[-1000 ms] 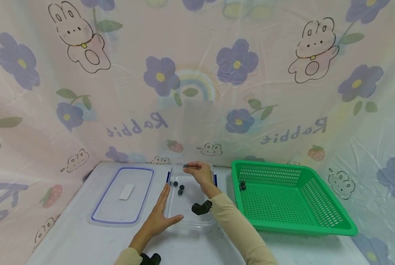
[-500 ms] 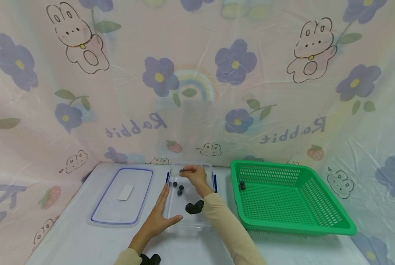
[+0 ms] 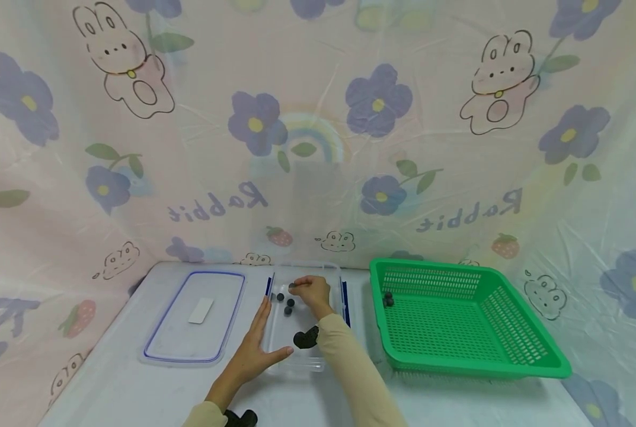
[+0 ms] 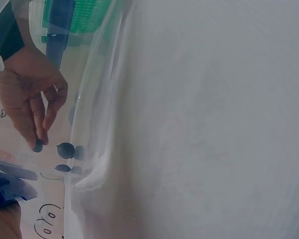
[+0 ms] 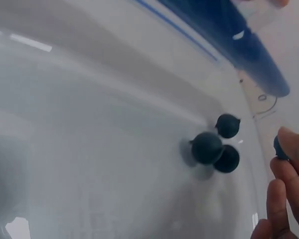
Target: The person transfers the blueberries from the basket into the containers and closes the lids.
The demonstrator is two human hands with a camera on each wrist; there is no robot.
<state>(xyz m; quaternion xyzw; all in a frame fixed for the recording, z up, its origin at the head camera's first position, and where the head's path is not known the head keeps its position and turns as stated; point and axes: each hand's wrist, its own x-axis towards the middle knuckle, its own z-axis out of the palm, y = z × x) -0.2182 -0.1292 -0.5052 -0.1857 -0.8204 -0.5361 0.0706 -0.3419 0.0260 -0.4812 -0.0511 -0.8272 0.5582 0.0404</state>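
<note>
The right hand (image 3: 311,291) pinches a dark berry (image 3: 292,287) over the far end of a clear box (image 3: 283,347), above three berries (image 3: 288,306) inside. The left hand (image 3: 253,351), fingers straight, rests against the box's left wall on the desk (image 3: 115,385).

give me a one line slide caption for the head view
Right hand pinches a dark berry over a clear container; left hand steadies its side.

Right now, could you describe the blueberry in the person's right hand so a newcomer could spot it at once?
Find the clear container between the flat lid and the green basket. Above its far end the right hand pinches one blueberry. Unlike the loose blueberries on the container floor, it is held up at the fingertips.
</note>
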